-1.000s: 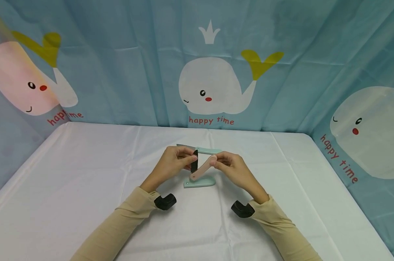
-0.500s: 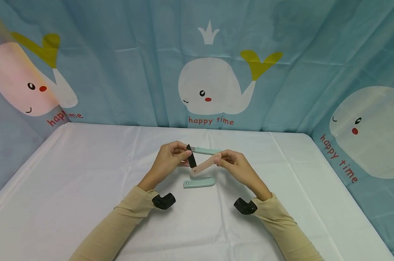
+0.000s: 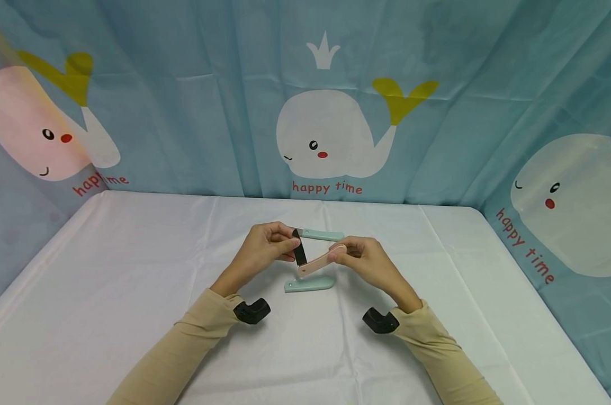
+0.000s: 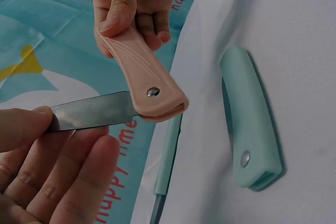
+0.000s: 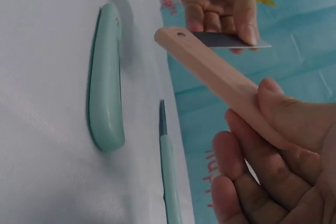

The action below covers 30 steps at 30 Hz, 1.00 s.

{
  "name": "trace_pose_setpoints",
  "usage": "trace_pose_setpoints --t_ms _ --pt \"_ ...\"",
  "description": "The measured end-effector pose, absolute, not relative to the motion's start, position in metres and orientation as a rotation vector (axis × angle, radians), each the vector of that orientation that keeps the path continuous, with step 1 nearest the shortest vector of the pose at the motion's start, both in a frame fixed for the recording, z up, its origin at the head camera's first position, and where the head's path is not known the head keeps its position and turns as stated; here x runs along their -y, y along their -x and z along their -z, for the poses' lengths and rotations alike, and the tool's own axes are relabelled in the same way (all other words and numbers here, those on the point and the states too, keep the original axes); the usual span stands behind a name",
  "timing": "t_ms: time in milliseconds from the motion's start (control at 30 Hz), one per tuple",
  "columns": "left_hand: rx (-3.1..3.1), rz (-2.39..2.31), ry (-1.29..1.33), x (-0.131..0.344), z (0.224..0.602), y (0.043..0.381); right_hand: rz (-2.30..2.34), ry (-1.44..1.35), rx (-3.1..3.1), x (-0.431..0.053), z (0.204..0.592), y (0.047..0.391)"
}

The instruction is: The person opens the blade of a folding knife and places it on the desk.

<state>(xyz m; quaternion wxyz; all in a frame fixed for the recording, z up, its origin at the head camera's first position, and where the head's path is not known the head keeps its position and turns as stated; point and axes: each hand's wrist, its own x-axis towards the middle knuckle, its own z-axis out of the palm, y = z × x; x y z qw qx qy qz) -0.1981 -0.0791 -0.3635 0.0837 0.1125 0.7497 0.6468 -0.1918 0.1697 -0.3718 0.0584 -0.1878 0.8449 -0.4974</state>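
Observation:
A pink-handled folding knife [image 4: 149,77] is held above the table between both hands, its blade partly unfolded at a wide angle to the handle. My left hand [image 3: 267,247] pinches the blade [image 4: 94,111] between thumb and fingers near the tip. The handle's far end is gripped by my right hand [image 3: 363,257], thumb on one side and fingers on the other. Below lies a green folding knife [image 3: 309,283], folded up. Behind the hands rests a second green-handled knife [image 3: 323,234] with its blade out; my left hand hides part of that blade in the head view.
A white cloth covers the table [image 3: 148,270]. Blue curtains [image 3: 209,112] printed with whales rise along the back and both sides. Black wrist mounts [image 3: 252,311] project from beige sleeves.
The pink knife's handle has swung outward from the blade, widening the angle between them. Both hands have lifted slightly, then lowered a little. The two green knives stay in place.

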Motion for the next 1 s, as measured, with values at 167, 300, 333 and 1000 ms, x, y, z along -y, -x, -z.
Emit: trace_pose_setpoints --t_ms 167,300,333,1000 --pt "-2.264 -1.897 -0.345 0.0814 0.3628 0.1983 1.528 0.551 -2.597 -0.1695 0.3704 0.1907" --pt "-2.253 -1.919 -0.345 0.0838 0.364 0.1989 1.564 0.511 -2.619 -0.1708 0.3707 0.1908" --pt "-2.241 -1.932 -0.345 0.0844 0.3644 0.1991 1.574 0.504 -2.621 -0.1714 0.371 0.1911" --pt "-1.956 -2.27 -0.323 0.0877 0.3698 0.2037 1.929 0.344 -2.505 -0.1755 0.3698 0.1954"
